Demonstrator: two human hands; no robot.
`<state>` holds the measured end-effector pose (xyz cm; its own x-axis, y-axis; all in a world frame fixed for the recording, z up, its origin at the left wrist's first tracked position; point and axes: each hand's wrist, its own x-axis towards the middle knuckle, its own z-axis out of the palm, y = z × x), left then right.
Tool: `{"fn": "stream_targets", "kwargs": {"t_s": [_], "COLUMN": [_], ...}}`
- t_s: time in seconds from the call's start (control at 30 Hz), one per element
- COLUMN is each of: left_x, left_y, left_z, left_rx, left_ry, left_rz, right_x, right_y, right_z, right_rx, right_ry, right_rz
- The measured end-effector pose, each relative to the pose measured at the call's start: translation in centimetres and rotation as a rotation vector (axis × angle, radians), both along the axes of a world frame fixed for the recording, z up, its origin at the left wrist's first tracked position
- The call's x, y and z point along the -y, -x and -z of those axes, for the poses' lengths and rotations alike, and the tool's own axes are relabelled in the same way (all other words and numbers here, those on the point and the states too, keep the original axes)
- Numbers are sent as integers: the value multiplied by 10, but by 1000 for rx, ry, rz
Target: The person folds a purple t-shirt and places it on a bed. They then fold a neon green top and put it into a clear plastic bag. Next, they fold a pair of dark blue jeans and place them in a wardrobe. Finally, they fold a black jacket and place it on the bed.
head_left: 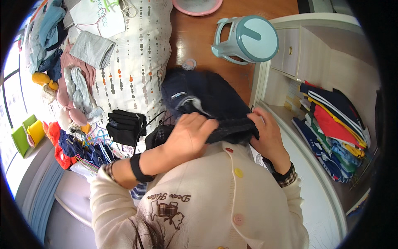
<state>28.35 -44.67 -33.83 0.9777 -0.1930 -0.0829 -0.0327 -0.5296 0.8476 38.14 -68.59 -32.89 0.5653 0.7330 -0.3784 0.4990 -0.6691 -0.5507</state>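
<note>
Two bare hands grip one dark navy garment point(219, 93) by its gathered upper edge, just in front of the wearer's body. The left hand point(191, 133) has its fingers curled over the cloth, knuckles up, beside a pale patch of lining that shows at the opening; the right hand point(267, 132) pinches the opposite end of that edge between thumb and fingers. From there the garment spreads away from the body, over the wooden floor point(186, 35) and along the side of the bed point(137, 54). Each wrist wears a black band, and the sleeves belong to a cream cardigan point(207, 186) with coloured buttons and an embroidered animal. Near the left forearm, a stack of folded black clothes point(125, 128) sits on the patterned sheet. Beyond the garment's far end lie a small pale ring-shaped object point(189, 64) and, farther off, a light blue stool point(248, 39) and a pink-rimmed basin point(197, 11). Well to the left are a folded grey garment point(93, 50), soft toys point(76, 117) and hangers with clothes; to the right, an open cabinet point(286, 50) holds a leaning pile of colourful folded clothes point(331, 128).
</note>
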Motion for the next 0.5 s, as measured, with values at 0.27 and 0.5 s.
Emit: {"fn": "stream_targets", "kwargs": {"t_s": [0.27,0.5], "left_x": [0,-52], "left_y": [-49,-91], "left_z": [-3,-18], "left_rx": [60,482], "left_ry": [-24,-572], "left_rz": [229,-10], "right_x": [-48,-83], "right_y": [-21,-46], "right_z": [22,19], "right_rx": [-259,5], "right_ry": [-243,-368], "right_rz": [94,339]}}
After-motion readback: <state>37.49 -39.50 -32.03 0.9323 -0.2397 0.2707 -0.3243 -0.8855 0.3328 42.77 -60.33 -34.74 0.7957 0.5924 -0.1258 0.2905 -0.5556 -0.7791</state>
